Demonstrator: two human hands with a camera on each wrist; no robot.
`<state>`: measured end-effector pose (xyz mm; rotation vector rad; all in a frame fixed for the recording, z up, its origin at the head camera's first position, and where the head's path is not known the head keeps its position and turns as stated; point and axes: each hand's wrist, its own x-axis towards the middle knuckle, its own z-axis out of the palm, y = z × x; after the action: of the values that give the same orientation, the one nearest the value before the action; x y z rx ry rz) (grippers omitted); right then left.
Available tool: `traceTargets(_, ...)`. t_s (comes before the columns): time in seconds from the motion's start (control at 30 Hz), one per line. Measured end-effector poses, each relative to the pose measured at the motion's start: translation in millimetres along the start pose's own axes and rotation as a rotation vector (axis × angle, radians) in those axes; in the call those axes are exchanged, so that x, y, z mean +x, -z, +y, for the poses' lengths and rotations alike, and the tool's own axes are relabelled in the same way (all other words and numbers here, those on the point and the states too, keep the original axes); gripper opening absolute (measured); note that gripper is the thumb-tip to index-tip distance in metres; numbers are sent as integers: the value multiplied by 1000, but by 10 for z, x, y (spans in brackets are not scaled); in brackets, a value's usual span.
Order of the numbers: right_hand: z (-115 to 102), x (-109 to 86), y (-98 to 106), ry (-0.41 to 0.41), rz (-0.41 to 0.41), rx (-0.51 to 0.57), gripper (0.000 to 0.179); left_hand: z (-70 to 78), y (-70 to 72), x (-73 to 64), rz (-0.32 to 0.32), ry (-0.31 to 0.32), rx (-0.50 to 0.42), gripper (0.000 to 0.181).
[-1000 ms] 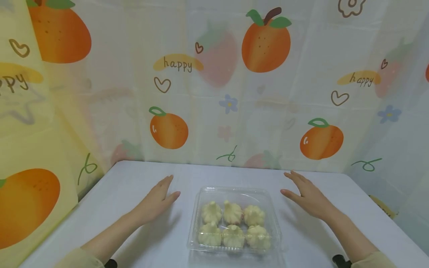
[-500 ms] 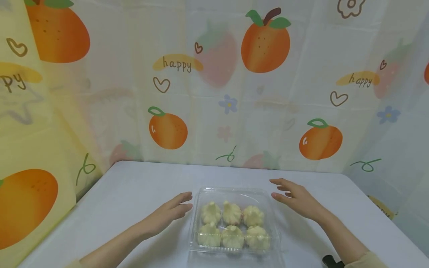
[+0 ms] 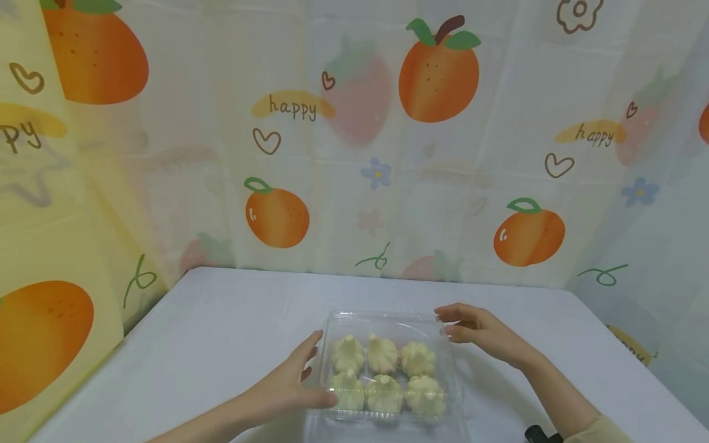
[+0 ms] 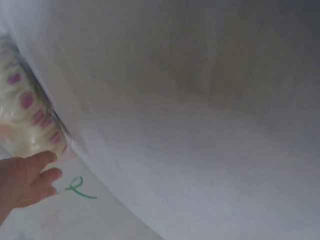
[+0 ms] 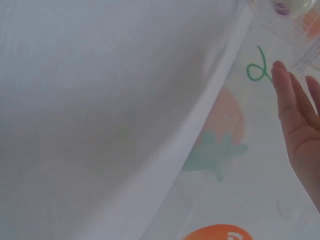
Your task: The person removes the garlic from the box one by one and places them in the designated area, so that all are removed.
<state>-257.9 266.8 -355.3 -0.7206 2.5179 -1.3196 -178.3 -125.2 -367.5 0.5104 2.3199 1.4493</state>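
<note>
A clear plastic box (image 3: 382, 317) with its lid down lies on the white table. Inside are two rows of pale, pleated, bun-like pieces (image 3: 383, 394) with pointed tops; purple patches show on them in the left wrist view. Along the box's left side my left hand (image 3: 279, 387) is spread, its thumb at the front left corner and its fingers further back. My right hand (image 3: 484, 332) reaches to the back right corner, fingers extended and fingertips at the rim. Whether those fingertips press on the plastic is hard to tell. Neither hand grips the box.
The white tabletop (image 3: 249, 307) extends around the box. Behind it hangs a pale curtain (image 3: 432, 227) printed with oranges, with a yellower section at left. A black device (image 3: 540, 434) sits by the right wrist.
Both hands have come inward from apart to the box. My left hand has moved right and nearer the front, my right hand left to the back corner. The box has stayed in place.
</note>
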Motion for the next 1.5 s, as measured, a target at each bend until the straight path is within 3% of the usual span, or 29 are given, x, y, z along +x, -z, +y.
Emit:
traceTargets(0.2, 17, -10, 12, -15, -48, 92, 51, -20, -119, 3, 41, -5, 82, 130)
traceTargets(0.47, 32, -24, 8, -23, -107, 201, 55, -57, -219, 23, 67, -39, 62, 138)
traceTargets(0.8, 72, 10, -20, -28, -117, 195, 59, -67, -271, 17, 75, -22, 34, 135)
traceTargets(1.13, 58, 13, -21, -60, -132, 237, 62, -125, -325, 29, 91, -65, -7, 135)
traceTargets(1.5, 64, 14, -36, -106, -136, 270, 63, -167, -355, 17, 108, -98, 117, 130)
